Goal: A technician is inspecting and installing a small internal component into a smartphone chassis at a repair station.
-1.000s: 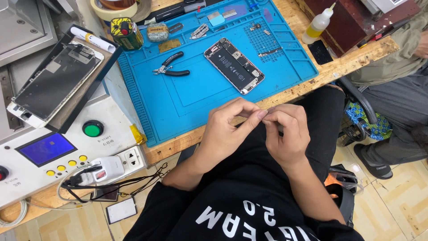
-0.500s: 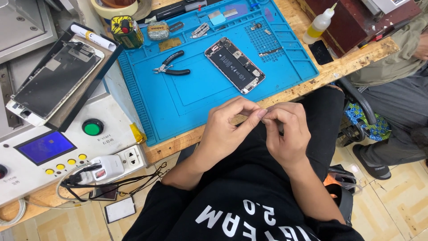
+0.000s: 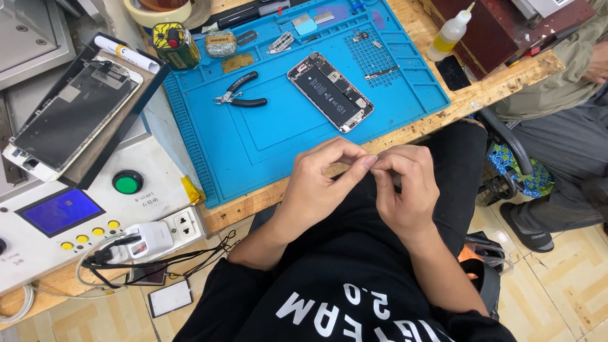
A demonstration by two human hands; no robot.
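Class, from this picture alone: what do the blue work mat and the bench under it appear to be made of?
Blue work mat: probably silicone or soft rubber, matte, with moulded ridges and small tray compartments. Bench: pale unfinished wood, with visible grain along its bare edge.

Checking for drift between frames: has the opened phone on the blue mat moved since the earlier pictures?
No. The opened phone lies at the same slant on the blue mat, just as far from the pliers as before.

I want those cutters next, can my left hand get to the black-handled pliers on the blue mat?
Probably yes: the left hand is nearest the pliers, with only bare blue mat between them.
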